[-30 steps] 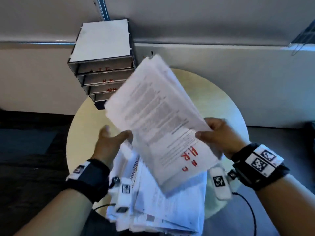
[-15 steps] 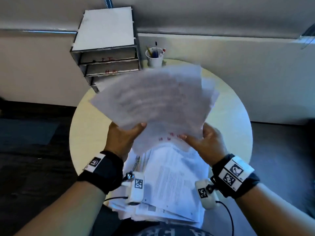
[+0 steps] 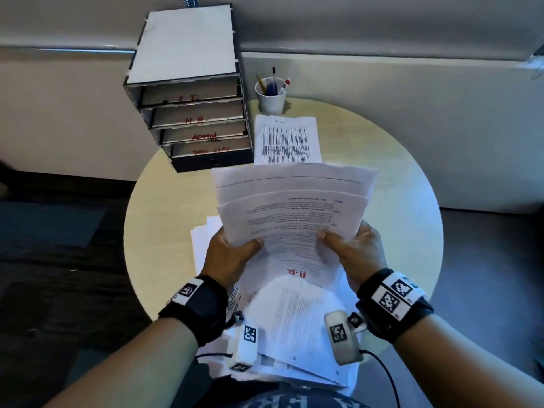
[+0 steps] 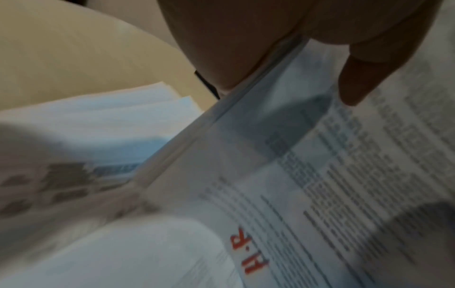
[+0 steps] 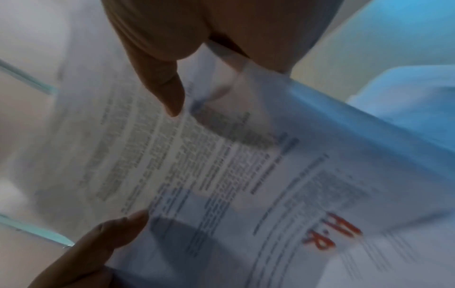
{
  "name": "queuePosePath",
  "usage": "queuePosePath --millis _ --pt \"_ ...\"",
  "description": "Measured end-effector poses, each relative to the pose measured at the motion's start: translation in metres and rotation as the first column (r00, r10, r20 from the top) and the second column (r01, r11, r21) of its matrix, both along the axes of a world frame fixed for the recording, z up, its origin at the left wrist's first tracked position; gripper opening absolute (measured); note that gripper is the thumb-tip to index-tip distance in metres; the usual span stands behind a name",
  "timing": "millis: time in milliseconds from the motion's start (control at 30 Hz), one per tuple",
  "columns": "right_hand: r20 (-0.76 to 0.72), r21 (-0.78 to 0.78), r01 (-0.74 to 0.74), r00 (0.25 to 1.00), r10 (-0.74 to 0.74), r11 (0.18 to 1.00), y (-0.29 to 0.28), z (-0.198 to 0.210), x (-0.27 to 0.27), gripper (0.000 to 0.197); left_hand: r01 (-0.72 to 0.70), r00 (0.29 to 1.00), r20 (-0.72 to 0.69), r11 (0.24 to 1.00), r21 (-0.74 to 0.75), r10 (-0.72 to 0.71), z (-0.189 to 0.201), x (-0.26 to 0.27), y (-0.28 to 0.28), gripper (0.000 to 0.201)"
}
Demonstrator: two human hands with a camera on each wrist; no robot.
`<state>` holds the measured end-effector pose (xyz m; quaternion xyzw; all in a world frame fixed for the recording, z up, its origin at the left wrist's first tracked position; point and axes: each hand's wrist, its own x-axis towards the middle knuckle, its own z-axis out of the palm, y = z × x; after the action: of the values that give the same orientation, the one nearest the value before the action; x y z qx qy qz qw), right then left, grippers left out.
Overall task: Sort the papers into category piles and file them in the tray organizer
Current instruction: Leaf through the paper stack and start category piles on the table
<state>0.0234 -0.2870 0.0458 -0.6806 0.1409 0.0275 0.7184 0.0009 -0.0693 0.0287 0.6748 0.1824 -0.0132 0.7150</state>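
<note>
Both hands hold a fanned bundle of printed papers (image 3: 294, 213) above the table, its top sheet marked "H.R" in red. My left hand (image 3: 228, 254) grips the bundle's left edge, thumb on top. My right hand (image 3: 351, 250) grips the right edge the same way. The wrist views show the bundle (image 4: 307, 185) (image 5: 221, 175) close up, with each thumb pressed on the text. A loose pile of papers (image 3: 294, 343) lies under my wrists at the table's near edge. The tray organizer (image 3: 194, 119) stands at the back left, its slots labelled I.T, H.R, ADMIN and one I cannot read.
A single printed sheet (image 3: 285, 141) lies flat beside the organizer. A white cup of pens (image 3: 270, 95) stands behind it by the wall. The round pale table (image 3: 406, 207) has bare surface at right and left. Dark floor surrounds it.
The bundle has swung from a slanted, raised position to level and lower in front of me, fanned out. My left hand has closed onto its left edge. The view has tilted down.
</note>
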Motion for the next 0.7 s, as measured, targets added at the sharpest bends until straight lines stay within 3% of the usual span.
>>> queuePosePath --millis 233,400,467,500,567,600,633,700 --pt "0.092 0.05 0.03 0.995 -0.035 0.998 0.01 0.003 -0.007 0.027 -0.024 0.997 0.075 0.992 -0.12 0.033 0.005 -0.004 -0.01 0.046" --pt "-0.101 -0.094 -0.089 0.992 0.079 0.992 0.004 -0.017 -0.009 0.038 0.011 0.998 -0.061 0.985 0.173 -0.001 -0.013 0.007 0.002 0.029" --pt "-0.023 -0.185 -0.003 1.0 -0.001 0.983 -0.01 -0.008 -0.004 0.049 0.039 0.999 0.004 0.954 0.297 -0.042 -0.003 0.014 0.005 0.024" --pt "0.092 -0.269 0.088 0.994 -0.065 0.959 -0.02 0.006 -0.003 0.058 0.049 0.996 0.053 0.924 0.38 -0.075 0.007 0.019 0.007 0.021" --pt "0.459 -0.443 0.294 0.886 -0.067 0.847 -0.038 0.043 -0.007 0.073 0.077 0.968 0.145 0.789 0.609 -0.206 0.033 0.027 0.011 0.008" --pt "0.62 -0.534 0.359 0.782 0.066 0.765 -0.044 0.066 -0.009 0.073 0.099 0.936 0.157 0.663 0.742 -0.316 0.048 0.033 0.008 0.009" --pt "0.669 -0.65 0.382 0.698 0.255 0.657 -0.044 0.088 -0.012 0.069 0.124 0.893 0.117 0.487 0.865 -0.434 0.062 0.038 0.004 0.012" --pt "0.479 -0.878 0.354 0.662 0.576 0.322 -0.036 0.115 -0.011 0.058 0.143 0.785 -0.013 0.16 0.977 -0.62 0.091 0.046 -0.014 0.017"
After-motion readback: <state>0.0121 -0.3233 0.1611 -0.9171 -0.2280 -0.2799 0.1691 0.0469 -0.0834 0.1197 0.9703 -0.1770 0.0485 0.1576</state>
